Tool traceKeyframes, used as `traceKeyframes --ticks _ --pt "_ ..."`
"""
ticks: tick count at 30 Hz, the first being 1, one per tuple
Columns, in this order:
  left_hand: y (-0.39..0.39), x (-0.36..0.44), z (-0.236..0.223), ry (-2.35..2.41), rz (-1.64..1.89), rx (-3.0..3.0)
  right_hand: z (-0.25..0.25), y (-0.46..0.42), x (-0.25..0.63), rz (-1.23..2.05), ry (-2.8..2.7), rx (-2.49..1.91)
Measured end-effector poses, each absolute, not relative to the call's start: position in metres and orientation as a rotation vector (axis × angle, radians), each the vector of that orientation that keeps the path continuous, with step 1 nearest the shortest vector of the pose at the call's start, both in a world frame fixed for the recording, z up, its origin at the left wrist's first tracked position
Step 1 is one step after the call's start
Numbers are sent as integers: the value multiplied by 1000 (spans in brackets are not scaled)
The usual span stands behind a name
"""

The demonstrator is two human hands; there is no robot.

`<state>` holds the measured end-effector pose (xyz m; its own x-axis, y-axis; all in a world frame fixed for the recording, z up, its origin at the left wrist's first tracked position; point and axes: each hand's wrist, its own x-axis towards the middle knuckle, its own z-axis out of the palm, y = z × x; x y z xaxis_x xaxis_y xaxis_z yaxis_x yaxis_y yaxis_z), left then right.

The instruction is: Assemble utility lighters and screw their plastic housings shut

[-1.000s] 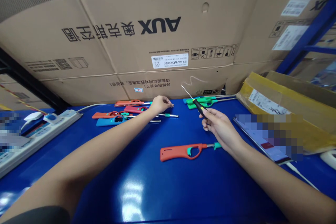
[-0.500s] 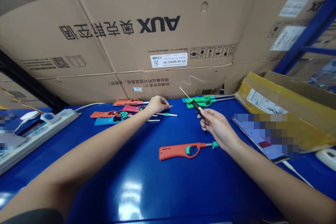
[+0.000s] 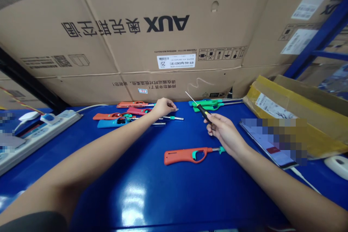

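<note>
My right hand [image 3: 221,128] grips a screwdriver [image 3: 203,111] by its black and yellow handle, the thin shaft pointing up and to the left. At the back of the table my left hand [image 3: 164,108] has its fingertips pinched together. Tiny metal pieces [image 3: 177,109] lie right by those fingertips; whether one is between them I cannot make out. An orange lighter [image 3: 178,156] with a green trigger lies nearest me, its metal tube towards my right wrist. Beside and behind my left forearm are a blue lighter [image 3: 108,123], a red lighter [image 3: 136,111] and orange ones [image 3: 104,116].
Green lighters [image 3: 208,106] lie at the back, past the screwdriver. To the right are a phone [image 3: 265,145] with a cable and a yellow-taped carton [image 3: 293,116]. A power strip [image 3: 40,134] runs along the left. Large cardboard [image 3: 130,50] stands as a back wall.
The view has shifted slightly. My left hand stays pinched by the small metal pieces, with only slight finger motion. My right hand keeps the screwdriver in nearly the same place.
</note>
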<state>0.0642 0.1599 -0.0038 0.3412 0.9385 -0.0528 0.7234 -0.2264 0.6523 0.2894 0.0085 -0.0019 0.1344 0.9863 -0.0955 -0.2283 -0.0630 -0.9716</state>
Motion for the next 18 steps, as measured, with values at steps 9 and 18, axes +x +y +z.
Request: traceKeyframes --ticks 9,18 --pt "157 70 0 1447 534 2026 -3 9 289 1265 -882 -1168" --pt "159 70 4 1436 572 1961 -4 10 289 1275 -866 -1169"
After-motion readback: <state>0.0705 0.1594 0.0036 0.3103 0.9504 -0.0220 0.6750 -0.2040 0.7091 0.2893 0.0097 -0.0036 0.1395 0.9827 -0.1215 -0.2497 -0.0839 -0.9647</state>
